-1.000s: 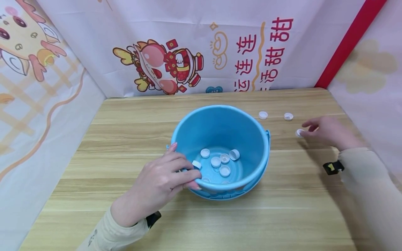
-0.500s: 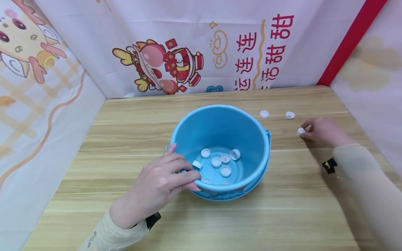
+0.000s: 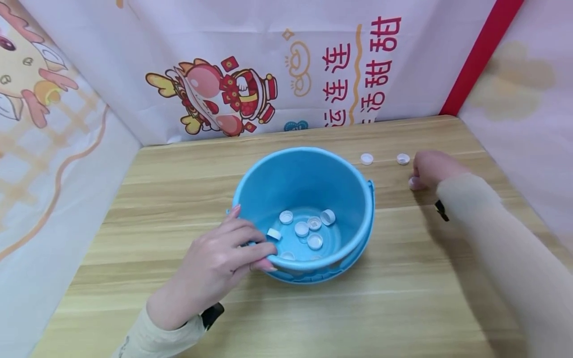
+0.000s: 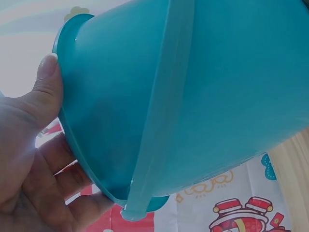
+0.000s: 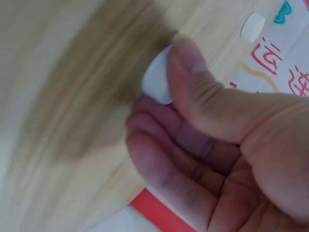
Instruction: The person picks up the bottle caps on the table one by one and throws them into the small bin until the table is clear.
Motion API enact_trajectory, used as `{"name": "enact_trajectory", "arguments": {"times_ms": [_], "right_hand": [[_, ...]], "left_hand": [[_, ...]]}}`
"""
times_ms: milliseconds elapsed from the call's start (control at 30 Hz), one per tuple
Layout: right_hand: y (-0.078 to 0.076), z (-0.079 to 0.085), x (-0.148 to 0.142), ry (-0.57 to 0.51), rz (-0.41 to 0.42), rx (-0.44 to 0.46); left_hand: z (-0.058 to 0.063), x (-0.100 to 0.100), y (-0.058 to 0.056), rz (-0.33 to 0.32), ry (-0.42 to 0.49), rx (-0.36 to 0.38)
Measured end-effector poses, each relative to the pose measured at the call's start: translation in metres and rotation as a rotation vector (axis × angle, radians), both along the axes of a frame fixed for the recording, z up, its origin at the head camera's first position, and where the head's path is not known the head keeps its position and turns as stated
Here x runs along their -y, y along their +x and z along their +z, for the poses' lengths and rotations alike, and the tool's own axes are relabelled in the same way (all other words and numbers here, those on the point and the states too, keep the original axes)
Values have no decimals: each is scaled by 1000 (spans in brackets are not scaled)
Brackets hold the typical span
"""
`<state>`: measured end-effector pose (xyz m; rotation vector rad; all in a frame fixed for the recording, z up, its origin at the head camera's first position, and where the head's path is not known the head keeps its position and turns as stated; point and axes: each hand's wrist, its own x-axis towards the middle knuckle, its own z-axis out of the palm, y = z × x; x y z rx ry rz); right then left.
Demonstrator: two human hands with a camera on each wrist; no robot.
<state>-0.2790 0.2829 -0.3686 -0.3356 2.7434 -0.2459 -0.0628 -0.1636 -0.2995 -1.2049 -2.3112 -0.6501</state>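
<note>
My left hand (image 3: 215, 256) grips the near-left rim of a light blue plastic bucket (image 3: 300, 171). In the left wrist view the thumb (image 4: 47, 72) lies against one side of the rim, with the other fingers round it and the bucket's handle (image 4: 166, 96) running across the outer wall. Several white bottle caps (image 3: 315, 241) lie on the bucket's floor. To the right of the bucket, my right hand (image 3: 436, 169) pinches another white bottle cap (image 5: 157, 79) between thumb and fingers, close over the table.
Two more white caps, one behind the bucket's right side (image 3: 366, 159) and one (image 3: 403, 159) beside my right hand, lie on the wooden table (image 3: 179, 189). Printed white cloth (image 3: 250, 30) hangs at the back and both sides of the table.
My right hand has come down on the cap, pinched it and turned over. The left hand keeps its hold on the bucket. The head view has shifted slightly.
</note>
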Motion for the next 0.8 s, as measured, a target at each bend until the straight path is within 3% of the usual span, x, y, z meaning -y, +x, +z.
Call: {"name": "enact_trajectory", "arguments": {"times_ms": [233, 800], "right_hand": [[-2, 7, 15, 134, 61, -61], [4, 8, 22, 135, 38, -68]], "left_hand": [[3, 1, 3, -9, -3, 9], [4, 4, 3, -9, -3, 13]]}}
